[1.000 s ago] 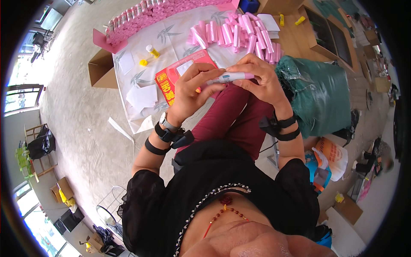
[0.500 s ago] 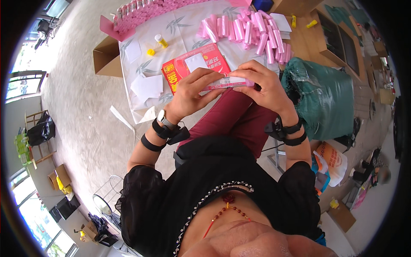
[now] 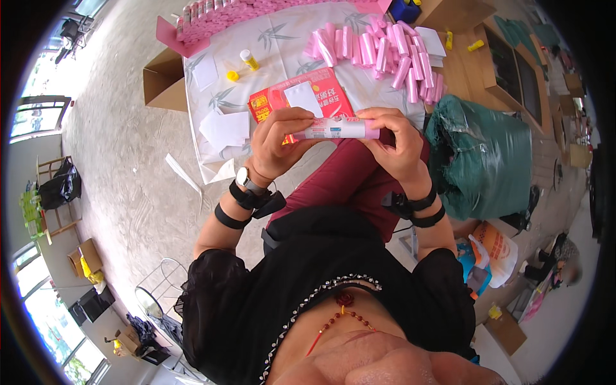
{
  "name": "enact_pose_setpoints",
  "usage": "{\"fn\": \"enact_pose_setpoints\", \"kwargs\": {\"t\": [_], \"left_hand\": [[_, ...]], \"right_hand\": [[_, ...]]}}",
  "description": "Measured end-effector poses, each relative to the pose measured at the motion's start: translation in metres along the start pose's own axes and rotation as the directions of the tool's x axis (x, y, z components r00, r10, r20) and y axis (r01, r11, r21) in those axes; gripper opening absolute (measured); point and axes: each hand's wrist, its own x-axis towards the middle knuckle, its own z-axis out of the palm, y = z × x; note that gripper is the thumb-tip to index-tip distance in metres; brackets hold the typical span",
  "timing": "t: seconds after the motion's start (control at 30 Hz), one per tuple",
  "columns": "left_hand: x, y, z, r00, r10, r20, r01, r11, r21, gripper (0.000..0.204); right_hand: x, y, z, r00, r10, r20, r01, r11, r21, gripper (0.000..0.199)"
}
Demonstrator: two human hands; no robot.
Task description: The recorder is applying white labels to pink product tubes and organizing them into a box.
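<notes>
A red flat package (image 3: 301, 99) bearing a white paper square was seen on the patterned cloth (image 3: 282, 45), with a heap of pink tubes (image 3: 385, 48) beyond it and a green bag (image 3: 487, 154) to the right. A slim pink-and-white tube (image 3: 337, 128) was held level, its long axis running left to right, gripped at either end by the closed fingers of the left hand (image 3: 276, 144) and the right hand (image 3: 398, 144), above the lap.
</notes>
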Motion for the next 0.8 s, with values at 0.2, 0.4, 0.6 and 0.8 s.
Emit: {"fn": "enact_pose_setpoints", "kwargs": {"t": [0.2,0.4,0.6,0.8], "left_hand": [[-0.011,-0.011,0.002,1.0,0.008,-0.03,-0.009,1.0,-0.017,0.056],[-0.015,-0.021,-0.004,0.999,-0.005,-0.042,0.006,1.0,0.014,0.054],[-0.019,-0.028,-0.011,0.972,-0.217,-0.092,0.217,0.976,-0.015,0.049],[-0.045,-0.029,0.021,0.52,-0.848,0.103,0.5,0.205,-0.841,0.042]], "right_hand": [[-0.006,0.011,0.004,0.997,-0.006,0.082,0.008,0.999,-0.032,0.057],[0.008,0.013,0.01,0.979,-0.116,0.166,0.139,0.981,-0.138,0.052],[0.002,0.026,0.039,0.995,0.003,0.1,0.006,0.996,-0.088,0.046],[-0.001,0.038,0.106,0.804,0.593,-0.035,-0.504,0.713,0.487,0.034]]}}
